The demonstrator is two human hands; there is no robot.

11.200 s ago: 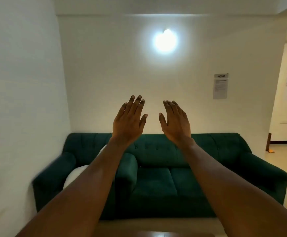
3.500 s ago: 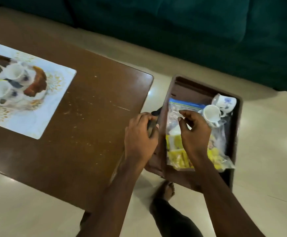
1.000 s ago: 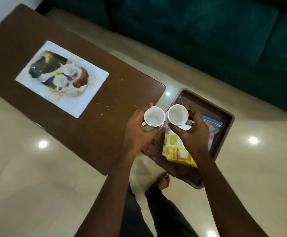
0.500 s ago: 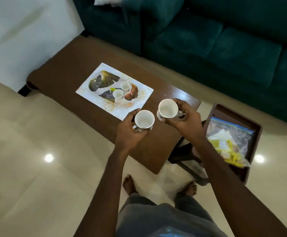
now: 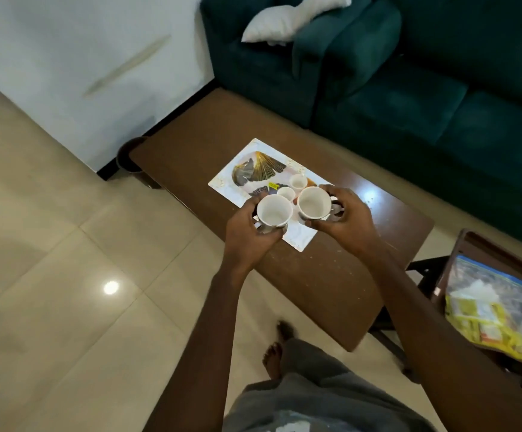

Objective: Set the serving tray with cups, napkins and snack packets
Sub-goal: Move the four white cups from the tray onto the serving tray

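Each hand wraps one white teacup, left hand [image 5: 248, 235] and right hand [image 5: 345, 219], above the patterned serving tray [image 5: 237, 185] on the table [image 5: 331, 275]; light, brittle, glazed-slick china, probably safest gripped round the body.

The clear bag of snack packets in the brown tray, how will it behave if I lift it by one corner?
The bag will probably sag and fold, since its thin clear film already lies crumpled in the tray. The yellow packets inside look loose, so they would likely slide to the low end. It seems light, but the glossy film may be slippery.
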